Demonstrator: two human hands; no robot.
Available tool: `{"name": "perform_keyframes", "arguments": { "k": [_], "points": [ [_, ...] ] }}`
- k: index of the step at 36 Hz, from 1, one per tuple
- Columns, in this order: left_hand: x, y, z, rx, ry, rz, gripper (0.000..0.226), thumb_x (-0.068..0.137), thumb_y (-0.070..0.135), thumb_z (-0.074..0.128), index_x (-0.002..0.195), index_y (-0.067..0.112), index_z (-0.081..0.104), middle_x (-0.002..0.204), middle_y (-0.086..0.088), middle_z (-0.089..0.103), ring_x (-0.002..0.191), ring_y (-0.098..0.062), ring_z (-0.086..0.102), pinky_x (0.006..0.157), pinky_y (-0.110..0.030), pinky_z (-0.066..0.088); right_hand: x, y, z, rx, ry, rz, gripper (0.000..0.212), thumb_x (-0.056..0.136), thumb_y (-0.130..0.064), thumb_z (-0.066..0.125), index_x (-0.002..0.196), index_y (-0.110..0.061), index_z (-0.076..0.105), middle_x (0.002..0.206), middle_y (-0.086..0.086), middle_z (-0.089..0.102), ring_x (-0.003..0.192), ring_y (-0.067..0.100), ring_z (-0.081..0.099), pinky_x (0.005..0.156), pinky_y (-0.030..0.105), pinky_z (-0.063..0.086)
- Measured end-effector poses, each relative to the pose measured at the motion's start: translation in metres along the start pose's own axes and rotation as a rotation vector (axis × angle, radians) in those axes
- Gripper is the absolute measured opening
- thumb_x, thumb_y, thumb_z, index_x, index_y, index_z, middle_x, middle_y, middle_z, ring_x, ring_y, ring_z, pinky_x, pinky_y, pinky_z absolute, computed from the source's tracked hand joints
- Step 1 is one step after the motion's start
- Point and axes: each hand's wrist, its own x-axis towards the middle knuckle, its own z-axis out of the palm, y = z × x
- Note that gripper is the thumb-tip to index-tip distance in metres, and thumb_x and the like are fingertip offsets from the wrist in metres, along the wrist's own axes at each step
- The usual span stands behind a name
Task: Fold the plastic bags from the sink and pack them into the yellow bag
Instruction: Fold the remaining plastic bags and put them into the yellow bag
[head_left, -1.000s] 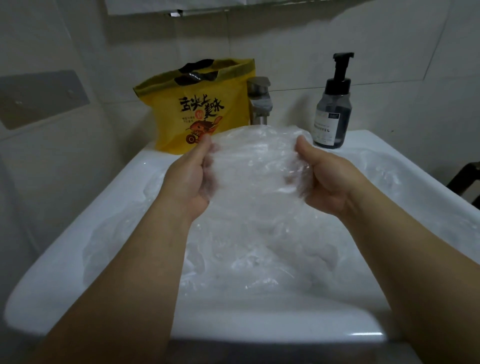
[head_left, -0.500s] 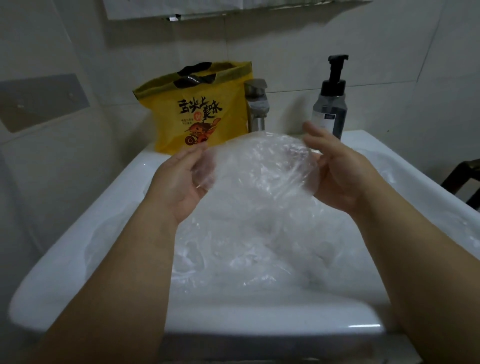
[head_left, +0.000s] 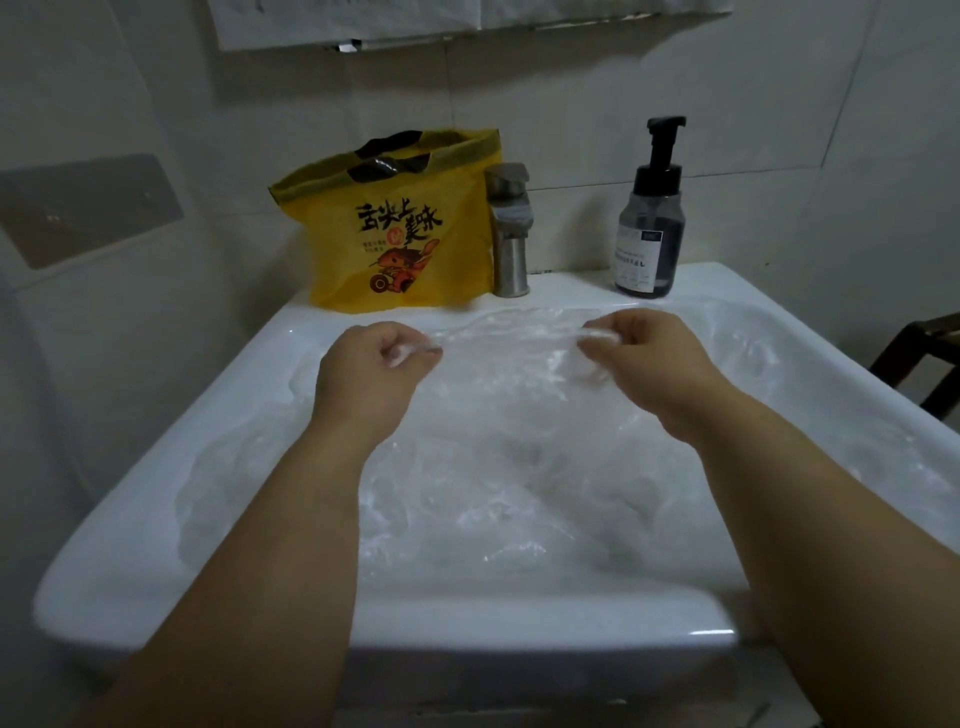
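Over the white sink (head_left: 519, 618), pinches a clear plastic bag (head_left: 509, 338) stretched between left hand (head_left: 369, 374) and right hand (head_left: 654, 364), fingers curled on its edges, above crumpled bags (head_left: 493, 493) filling the basin. Has the yellow bag (head_left: 405, 234) upright on the sink's back ledge beside the faucet (head_left: 509, 234), soap bottle (head_left: 649, 234) further right, pale tiled wall (head_left: 623, 78) behind.

Both bare forearms reach forward from the lower corners, wrists roughly level and well apart. The left grip (head_left: 374, 374) is knuckles-up, fingers curled under, thumb and fingertips pinching one edge of a clear plastic bag (head_left: 509, 338). The right grip (head_left: 654, 364) mirrors it, fingers curled down and pinching the opposite edge.
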Motion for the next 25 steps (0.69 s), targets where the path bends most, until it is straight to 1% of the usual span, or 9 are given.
{"name": "perform_keyframes", "arguments": {
  "k": [2, 4, 6, 8, 11, 14, 17, 21, 25],
  "points": [
    [0.002, 0.002, -0.001, -0.039, 0.012, -0.041, 0.018, 0.088, 0.031, 0.069, 0.078, 0.019, 0.06, 0.082, 0.006, 0.057, 0.083, -0.011, 0.051, 0.069, -0.022, 0.038, -0.002, -0.004, -0.001, 0.068, 0.02, -0.009, 0.003, 0.092, -0.018, 0.061, 0.09, -0.02, 0.061, 0.084, -0.005, 0.059, 0.073, 0.01, 0.054, 0.062, 0.018, 0.043],
    [0.003, 0.005, -0.001, -0.216, -0.001, -0.131, 0.027, 0.089, 0.037, 0.067, 0.075, 0.016, 0.056, 0.077, 0.002, 0.057, 0.078, -0.016, 0.054, 0.073, -0.025, 0.044, -0.001, -0.007, -0.003, 0.273, 0.007, 0.02, 0.014, 0.093, -0.013, 0.058, 0.082, -0.021, 0.058, 0.087, -0.003, 0.058, 0.08, 0.013, 0.056, 0.076, 0.025, 0.048],
    [0.005, 0.008, 0.0, -0.443, -0.041, -0.194, 0.022, 0.09, 0.037, 0.066, 0.084, 0.016, 0.063, 0.086, -0.004, 0.068, 0.087, -0.021, 0.065, 0.085, -0.033, 0.052, -0.002, -0.012, -0.003, 0.527, -0.018, 0.081, 0.012, 0.093, -0.01, 0.055, 0.087, -0.02, 0.058, 0.095, 0.002, 0.061, 0.09, 0.017, 0.06, 0.087, 0.033, 0.049],
    [0.004, 0.012, 0.001, -0.607, -0.087, -0.209, 0.016, 0.094, 0.03, 0.061, 0.091, 0.015, 0.063, 0.091, -0.004, 0.07, 0.087, -0.017, 0.068, 0.079, -0.032, 0.056, -0.002, -0.013, -0.004, 0.673, -0.026, 0.101, 0.008, 0.095, -0.01, 0.053, 0.099, -0.014, 0.059, 0.101, 0.005, 0.061, 0.091, 0.019, 0.062, 0.083, 0.032, 0.052],
    [0.001, 0.015, 0.002, -0.556, -0.042, -0.17, 0.02, 0.096, 0.029, 0.057, 0.082, 0.015, 0.057, 0.062, 0.005, 0.06, 0.055, -0.007, 0.058, 0.057, -0.022, 0.052, -0.001, -0.012, -0.004, 0.633, 0.049, 0.054, 0.02, 0.097, -0.014, 0.051, 0.113, -0.006, 0.059, 0.109, 0.013, 0.063, 0.097, 0.026, 0.064, 0.085, 0.037, 0.055],
    [0.004, 0.01, 0.001, -0.472, 0.034, -0.174, 0.021, 0.095, 0.03, 0.059, 0.08, 0.017, 0.056, 0.05, 0.01, 0.055, 0.048, -0.004, 0.052, 0.056, -0.022, 0.051, 0.001, -0.009, -0.003, 0.456, 0.128, -0.001, 0.015, 0.097, -0.023, 0.054, 0.105, -0.013, 0.062, 0.113, 0.013, 0.064, 0.101, 0.03, 0.065, 0.088, 0.043, 0.055],
    [0.005, 0.006, 0.0, -0.349, 0.113, -0.161, 0.015, 0.092, 0.032, 0.065, 0.092, 0.02, 0.057, 0.073, 0.011, 0.064, 0.069, -0.005, 0.059, 0.077, -0.03, 0.056, 0.001, -0.007, -0.002, 0.34, 0.155, -0.055, 0.009, 0.095, -0.027, 0.057, 0.1, -0.021, 0.062, 0.108, 0.01, 0.065, 0.096, 0.028, 0.065, 0.074, 0.037, 0.059],
    [0.003, 0.01, -0.004, -0.231, 0.156, -0.128, 0.054, 0.084, 0.044, 0.071, 0.129, 0.025, 0.049, 0.123, 0.012, 0.052, 0.111, -0.005, 0.053, 0.088, -0.02, 0.042, -0.001, -0.008, -0.006, 0.216, 0.134, -0.136, 0.015, 0.09, -0.029, 0.064, 0.102, -0.019, 0.065, 0.089, 0.001, 0.065, 0.077, 0.016, 0.061, 0.058, 0.023, 0.05],
    [-0.005, 0.018, -0.004, -0.16, -0.081, -0.008, 0.084, 0.063, 0.056, 0.074, 0.138, 0.03, 0.046, 0.129, 0.014, 0.052, 0.121, -0.003, 0.047, 0.088, -0.017, 0.04, -0.005, -0.011, -0.007, 0.185, 0.022, -0.146, 0.007, 0.085, -0.027, 0.069, 0.085, -0.021, 0.067, 0.088, 0.009, 0.067, 0.076, 0.022, 0.062, 0.06, 0.026, 0.054]
  ]
}}
